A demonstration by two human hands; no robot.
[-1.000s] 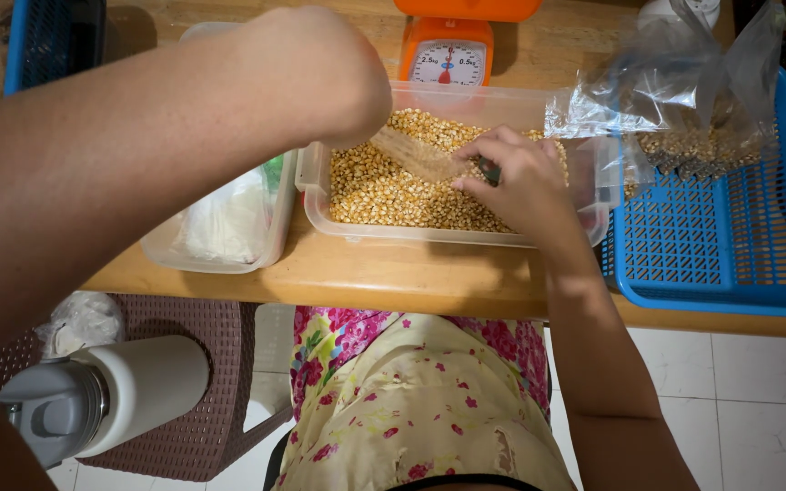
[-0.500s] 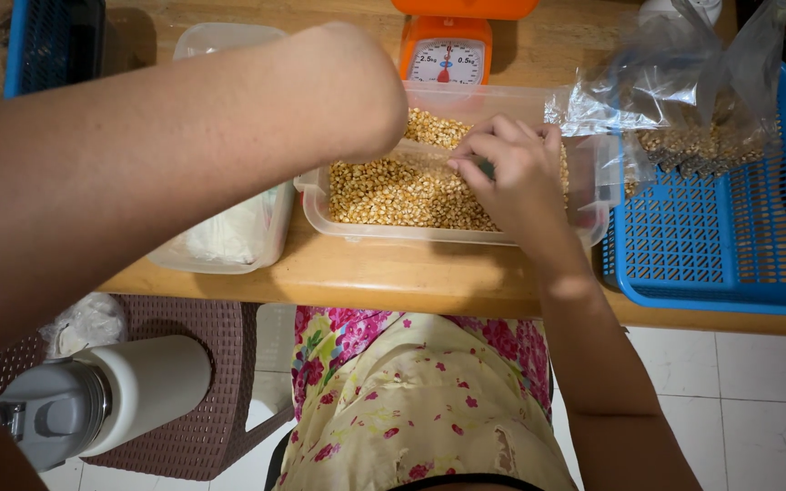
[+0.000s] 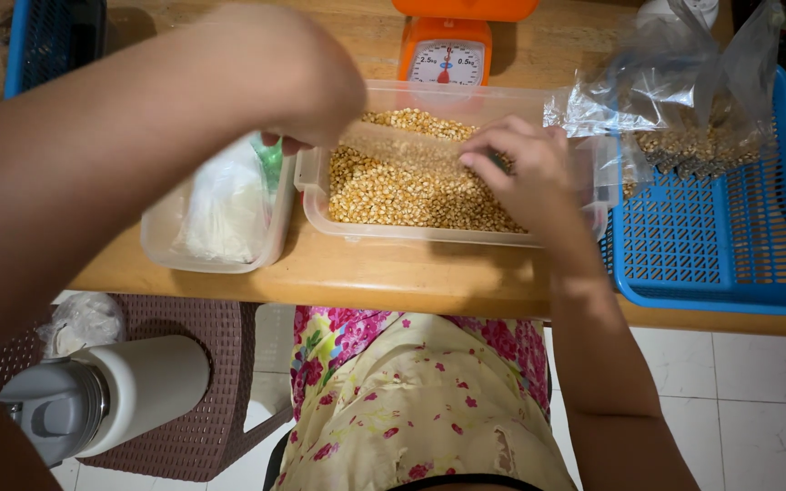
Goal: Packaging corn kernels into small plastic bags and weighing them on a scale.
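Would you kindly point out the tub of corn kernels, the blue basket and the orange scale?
tub of corn kernels (image 3: 384, 232), head view, on its clear front wall.
blue basket (image 3: 711, 298), head view, on its front rim.
orange scale (image 3: 445, 62), head view, on its round dial.

Wooden counter with tubs, a scale and a basket

The light wooden counter carries a clear plastic tub of yellow kernels near its front edge, with a second clear tub holding a white bag just beside it to the left. Behind them stands an orange kitchen scale. A blue plastic basket sits at the right, overhanging the counter's front edge, with clear bags of kernels in it. Another blue basket shows at the far left corner.
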